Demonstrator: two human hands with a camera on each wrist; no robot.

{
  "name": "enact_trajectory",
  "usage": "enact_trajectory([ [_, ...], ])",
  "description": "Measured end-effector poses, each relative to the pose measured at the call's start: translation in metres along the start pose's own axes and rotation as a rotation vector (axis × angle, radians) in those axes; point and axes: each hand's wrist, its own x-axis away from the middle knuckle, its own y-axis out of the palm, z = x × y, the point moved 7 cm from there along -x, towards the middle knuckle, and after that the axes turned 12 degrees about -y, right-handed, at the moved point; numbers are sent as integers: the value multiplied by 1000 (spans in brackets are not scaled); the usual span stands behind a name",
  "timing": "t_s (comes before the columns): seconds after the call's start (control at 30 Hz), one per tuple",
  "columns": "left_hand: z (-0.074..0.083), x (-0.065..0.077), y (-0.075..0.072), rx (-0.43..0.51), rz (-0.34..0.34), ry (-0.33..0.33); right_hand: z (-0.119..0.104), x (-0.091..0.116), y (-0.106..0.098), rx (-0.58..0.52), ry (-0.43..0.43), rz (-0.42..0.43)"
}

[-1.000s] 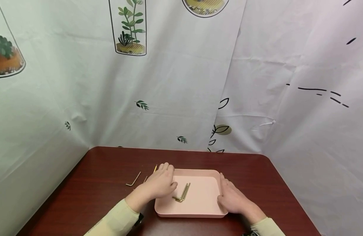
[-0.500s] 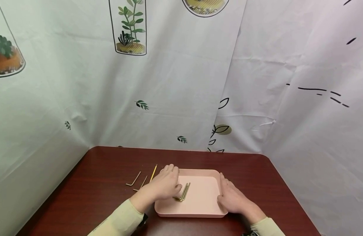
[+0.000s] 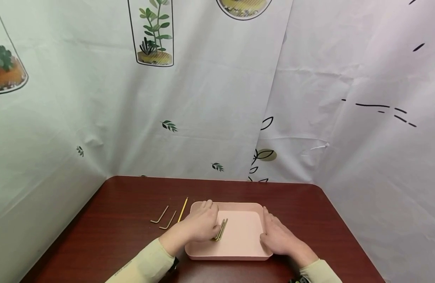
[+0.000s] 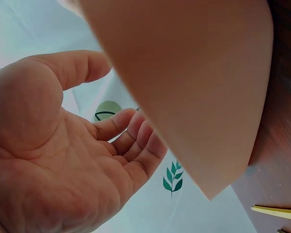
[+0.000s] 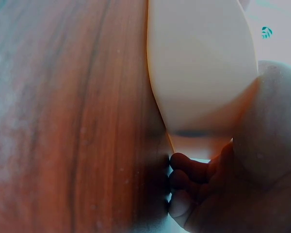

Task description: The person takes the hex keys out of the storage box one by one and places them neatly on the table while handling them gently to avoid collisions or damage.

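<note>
A pink tray [image 3: 243, 245] lies on the dark red table, with several brass-coloured L-shaped hex keys [image 3: 222, 229] side by side left of its middle. My left hand [image 3: 202, 225] is over the tray's left part, its thumb overlapping the keys in the head view. In the left wrist view, the left palm [image 4: 77, 160] faces the camera, thumb apart from the loosely bent fingers; the tray's wall [image 4: 194, 87] hides some of the fingertips. My right hand [image 3: 278, 237] grips the tray's right wall, thumb inside and fingers along the outside.
Left of the tray, two more hex keys lie on the table, one farther left [image 3: 160, 215] and one nearer [image 3: 169, 221]. Beside them is a thin yellow stick [image 3: 183, 209]. A white printed curtain [image 3: 210, 98] surrounds the table's back and sides.
My left hand has moved right and slightly nearer, over the tray toward the keys in it, uncovering the yellow stick and one key on the table. My right hand stays on the tray.
</note>
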Motion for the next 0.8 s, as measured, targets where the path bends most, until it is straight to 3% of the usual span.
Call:
enact_trajectory([
  [0.47, 11, -3, 9, -80, -32, 21, 1, 0, -1, -12, 19, -11],
  [0.8, 13, -3, 17, -52, -87, 4, 0, -1, 0, -24, 27, -16],
])
